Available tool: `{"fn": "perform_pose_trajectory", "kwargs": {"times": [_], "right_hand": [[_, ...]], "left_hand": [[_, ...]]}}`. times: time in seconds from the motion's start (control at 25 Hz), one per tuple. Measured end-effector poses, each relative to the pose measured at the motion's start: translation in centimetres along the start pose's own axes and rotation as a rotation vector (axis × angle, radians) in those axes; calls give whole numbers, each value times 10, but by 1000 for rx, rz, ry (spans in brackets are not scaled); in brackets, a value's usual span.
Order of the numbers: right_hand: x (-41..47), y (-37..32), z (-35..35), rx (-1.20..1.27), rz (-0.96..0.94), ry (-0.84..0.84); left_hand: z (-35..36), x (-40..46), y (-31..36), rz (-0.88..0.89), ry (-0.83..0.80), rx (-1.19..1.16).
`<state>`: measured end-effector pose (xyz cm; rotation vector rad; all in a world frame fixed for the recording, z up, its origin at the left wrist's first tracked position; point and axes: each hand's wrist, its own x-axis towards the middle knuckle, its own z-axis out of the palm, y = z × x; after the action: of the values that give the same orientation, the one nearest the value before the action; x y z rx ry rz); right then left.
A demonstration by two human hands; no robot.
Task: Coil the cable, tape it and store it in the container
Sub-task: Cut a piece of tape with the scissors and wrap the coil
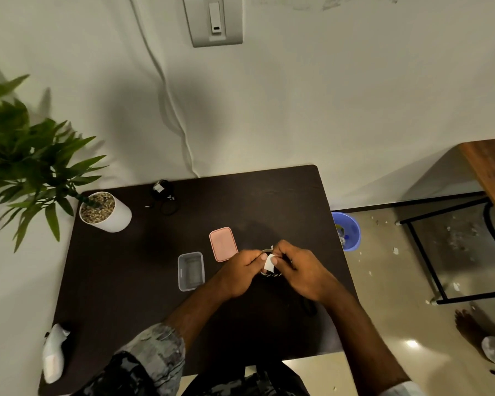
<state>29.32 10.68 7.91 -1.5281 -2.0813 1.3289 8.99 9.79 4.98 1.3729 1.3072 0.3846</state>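
My left hand [242, 268] and my right hand [296, 268] meet over the dark table [126, 281], both pinching a small white piece of tape [269, 263]. Under the fingers sits a coiled braided cable [272, 275], mostly hidden by both hands. A clear open container [191, 270] stands just left of my left hand. Its pink lid [223, 243] lies flat beside it, a little farther back.
A white pot with a green plant [105, 212] stands at the table's back left. A black cable bundle [164, 195] lies near the back edge. A white object [53, 354] lies at the front left. A blue bin [347, 231] stands on the floor to the right.
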Motion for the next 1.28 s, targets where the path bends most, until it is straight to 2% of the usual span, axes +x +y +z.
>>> {"fn": "perform_pose_trajectory", "kwargs": {"times": [0.16,0.44,0.68,0.92,1.0,1.12,1.28], "right_hand": [[-6,-8,0,-56,-3,-3],[-20,-14,9,21,83,146],[-31,-18,24,-157,-71,231],[-32,-18,26,-2,-66,212],[-32,-19,23,-6,-43,206],[-31,-20,20,-42,-31,181],[-29,-18,17,-129,20,88]], "left_hand": [[0,-10,6,-28,-19,-77],[4,-22,19,-15,34,-21],[3,-23,17,-28,70,9],[4,-28,21,-22,73,32],[4,-29,19,28,102,141],[3,-31,15,158,167,479],[5,-34,23,200,218,558]]}}
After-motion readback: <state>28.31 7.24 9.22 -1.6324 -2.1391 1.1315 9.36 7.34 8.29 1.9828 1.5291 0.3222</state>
